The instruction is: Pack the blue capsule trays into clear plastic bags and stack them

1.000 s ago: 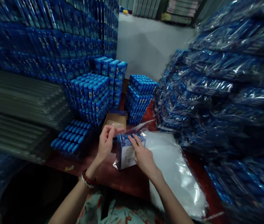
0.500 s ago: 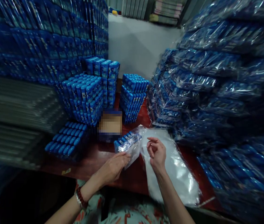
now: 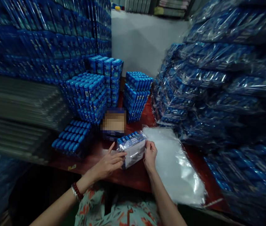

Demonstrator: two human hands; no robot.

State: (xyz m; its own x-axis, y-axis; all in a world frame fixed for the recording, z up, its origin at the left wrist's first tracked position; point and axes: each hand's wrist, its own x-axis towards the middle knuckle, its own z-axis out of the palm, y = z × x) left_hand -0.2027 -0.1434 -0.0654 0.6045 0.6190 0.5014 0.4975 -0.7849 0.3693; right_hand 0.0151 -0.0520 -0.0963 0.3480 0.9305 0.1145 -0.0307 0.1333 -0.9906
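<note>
Dim indoor scene with a heavy blue cast. The brightest area is a pale wall (image 3: pixel 144 40) at the far centre, evenly lit. Small white glints of glare sparkle on the plastic-wrapped stacks (image 3: pixel 217 78) at right and on the clear bags (image 3: pixel 172 160) on the desk. The lower left corner falls into near-black shadow. Wide-angle distortion bends and stretches the edges, which look soft and smeared. A pixelated patch (image 3: pixel 113 123) blurs one spot at centre.

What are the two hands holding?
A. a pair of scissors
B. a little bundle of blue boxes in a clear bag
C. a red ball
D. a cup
B: the left hand and right hand grip either side of the bagged bundle of blue boxes on the red table.
</note>
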